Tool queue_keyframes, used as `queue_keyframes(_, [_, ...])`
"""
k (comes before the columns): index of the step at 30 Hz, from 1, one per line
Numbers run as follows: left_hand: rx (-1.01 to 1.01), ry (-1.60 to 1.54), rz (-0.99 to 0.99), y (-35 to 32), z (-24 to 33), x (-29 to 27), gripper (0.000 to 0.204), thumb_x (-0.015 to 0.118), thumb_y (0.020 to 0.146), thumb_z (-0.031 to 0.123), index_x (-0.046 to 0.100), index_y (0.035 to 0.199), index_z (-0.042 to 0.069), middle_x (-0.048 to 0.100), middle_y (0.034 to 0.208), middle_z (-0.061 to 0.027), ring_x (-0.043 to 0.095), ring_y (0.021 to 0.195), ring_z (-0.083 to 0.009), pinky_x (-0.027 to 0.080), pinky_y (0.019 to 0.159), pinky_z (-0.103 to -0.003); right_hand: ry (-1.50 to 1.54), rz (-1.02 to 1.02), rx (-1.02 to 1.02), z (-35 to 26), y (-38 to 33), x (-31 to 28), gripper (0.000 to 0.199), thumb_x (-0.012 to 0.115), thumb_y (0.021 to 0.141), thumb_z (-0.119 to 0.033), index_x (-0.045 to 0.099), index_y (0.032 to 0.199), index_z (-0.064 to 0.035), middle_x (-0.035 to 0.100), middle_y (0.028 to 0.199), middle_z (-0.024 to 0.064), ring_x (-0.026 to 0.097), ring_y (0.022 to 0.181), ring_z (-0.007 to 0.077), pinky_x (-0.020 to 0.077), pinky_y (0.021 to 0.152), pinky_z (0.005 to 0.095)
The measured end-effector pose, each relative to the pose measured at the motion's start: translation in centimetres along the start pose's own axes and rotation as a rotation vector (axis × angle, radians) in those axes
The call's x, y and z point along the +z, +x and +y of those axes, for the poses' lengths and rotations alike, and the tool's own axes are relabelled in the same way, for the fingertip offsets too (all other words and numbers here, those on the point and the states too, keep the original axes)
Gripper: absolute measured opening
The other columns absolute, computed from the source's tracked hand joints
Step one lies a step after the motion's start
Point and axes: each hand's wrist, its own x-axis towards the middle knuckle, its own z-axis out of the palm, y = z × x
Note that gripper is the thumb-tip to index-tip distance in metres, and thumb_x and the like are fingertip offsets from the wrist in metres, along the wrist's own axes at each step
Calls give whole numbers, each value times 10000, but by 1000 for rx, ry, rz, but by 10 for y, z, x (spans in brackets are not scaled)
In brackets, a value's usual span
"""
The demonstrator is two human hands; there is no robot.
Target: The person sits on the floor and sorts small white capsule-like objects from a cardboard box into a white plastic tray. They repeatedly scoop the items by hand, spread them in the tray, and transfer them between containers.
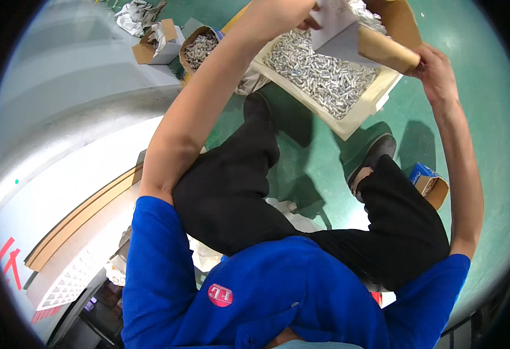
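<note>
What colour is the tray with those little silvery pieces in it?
Cream: the tray shows best in the head view.

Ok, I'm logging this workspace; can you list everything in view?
bin: one, cream, on floor
held box: one, white-brown, over bin
small cylinders: countless, silvery, in bin
parts box: one, brown, upper left
open carton: one, white-brown, upper left
crumpled material: one heap, white, top left
small box: one, blue-brown, right side
large surface: one, white, left
floor: one, green, underneath
shoes: two, dark, on floor
trousers: one pair, black, centre
shirt: one, blue, bottom
hands: two, bare, at held box
</note>
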Motion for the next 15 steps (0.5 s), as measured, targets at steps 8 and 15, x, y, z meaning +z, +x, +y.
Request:
queue_keyframes(8, [272, -53, -162, -10, 2, 17, 342, 434, 946, 259, 513, 1144, -9, 616, 1017, -135, 597, 935, -185, 462, 828, -330, 369, 359, -122, 50, -65, -34, 107, 523, 802, -19, 609, 810, 45, 604, 739, 90, 578, 633, 138, 496, 581, 275])
queue_keyframes(15, [250, 192, -178, -42, 31, -1, 465, 319, 975, 303, 451, 1240, -55, 593, 1109, -190, 561, 1071, -241, 396, 949, -338, 585, 615, -255, 98, -99, -46, 190, 525, 791, 19, 621, 952, 42, 633, 810, 76, 602, 658, 138, 529, 574, 284])
